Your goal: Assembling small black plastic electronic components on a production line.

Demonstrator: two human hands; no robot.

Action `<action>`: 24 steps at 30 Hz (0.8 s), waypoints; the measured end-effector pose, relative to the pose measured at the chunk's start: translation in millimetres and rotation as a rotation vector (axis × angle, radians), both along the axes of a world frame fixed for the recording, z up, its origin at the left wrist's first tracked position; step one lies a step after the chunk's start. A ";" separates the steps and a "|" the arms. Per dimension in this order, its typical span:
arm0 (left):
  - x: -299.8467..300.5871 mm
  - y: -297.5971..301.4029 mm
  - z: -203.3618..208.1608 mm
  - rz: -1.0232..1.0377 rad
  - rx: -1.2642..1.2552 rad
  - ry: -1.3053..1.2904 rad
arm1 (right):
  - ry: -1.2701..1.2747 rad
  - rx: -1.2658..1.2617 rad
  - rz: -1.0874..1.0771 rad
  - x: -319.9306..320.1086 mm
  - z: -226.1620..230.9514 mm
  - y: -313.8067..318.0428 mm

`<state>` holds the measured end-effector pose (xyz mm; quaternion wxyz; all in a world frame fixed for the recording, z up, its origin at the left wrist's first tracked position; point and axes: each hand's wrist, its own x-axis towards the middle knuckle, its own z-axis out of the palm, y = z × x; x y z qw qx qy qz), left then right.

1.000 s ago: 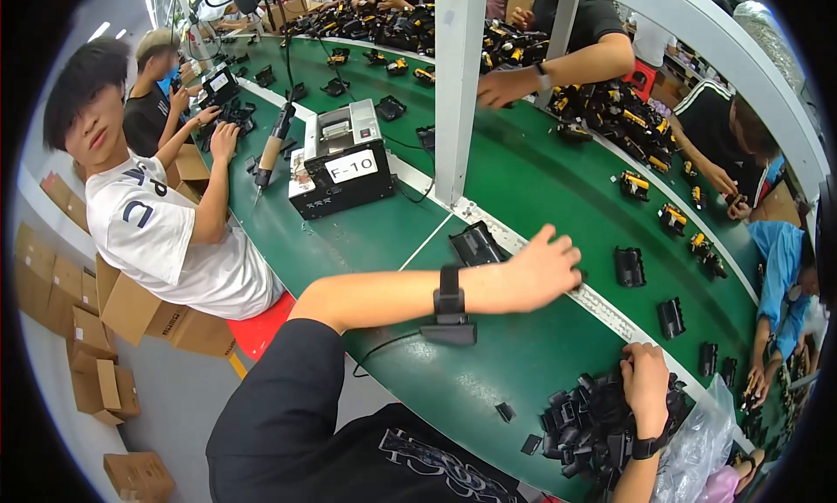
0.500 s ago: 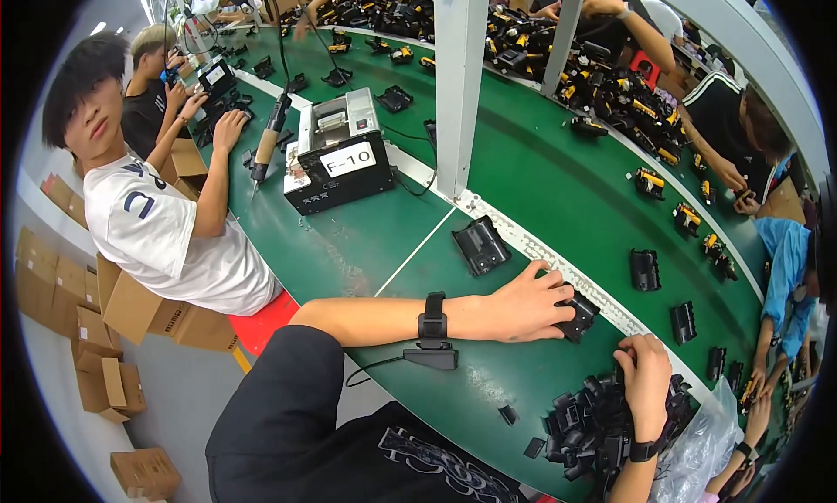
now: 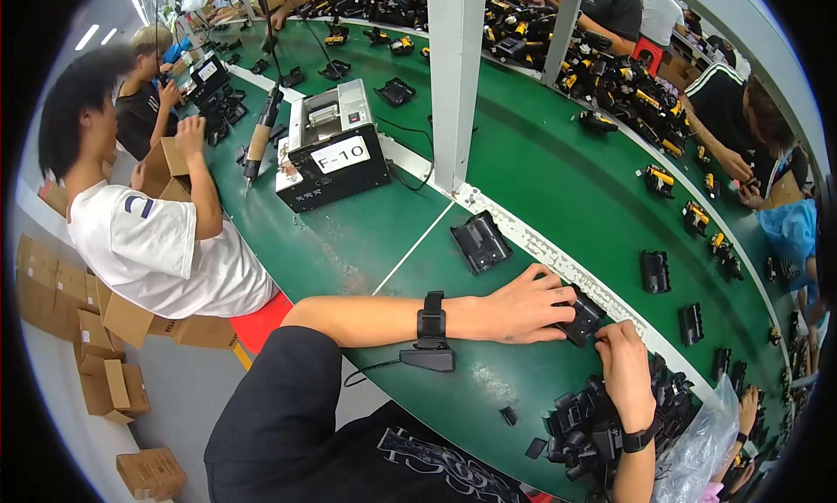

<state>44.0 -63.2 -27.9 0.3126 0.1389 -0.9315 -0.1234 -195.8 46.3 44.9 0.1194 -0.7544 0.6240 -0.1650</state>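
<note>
My left hand (image 3: 527, 309) lies over the left end of a black plastic housing (image 3: 581, 318) on the green bench, its fingers gripping it. At the housing's right end is my right hand (image 3: 625, 368), fingertips drawn together at the edge; whatever they pinch is too small or hidden to make out. Below the right hand spreads a heap of small black plastic pieces (image 3: 571, 420). Two loose pieces, one of them a small black clip (image 3: 508, 416), lie left of the heap. A second black housing (image 3: 481, 241) sits beyond my left hand.
A black box-shaped device (image 3: 336, 154) and a hanging electric screwdriver (image 3: 261, 137) are at the left. A white post (image 3: 457, 84) rises by the belt (image 3: 549, 189), which carries black housings and yellow-black units. A clear plastic bag (image 3: 702, 442) lies right of the heap. A co-worker (image 3: 139, 241) sits left.
My right hand has moved from above the heap left to the housing's edge. Parts on the belt have shifted slightly right. The co-worker at the left has turned away and drawn a hand back.
</note>
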 end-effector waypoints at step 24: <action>6.1 3.1 25.7 0.055 0.079 -0.105 | 0.065 0.042 -0.093 -24.0 -3.8 8.0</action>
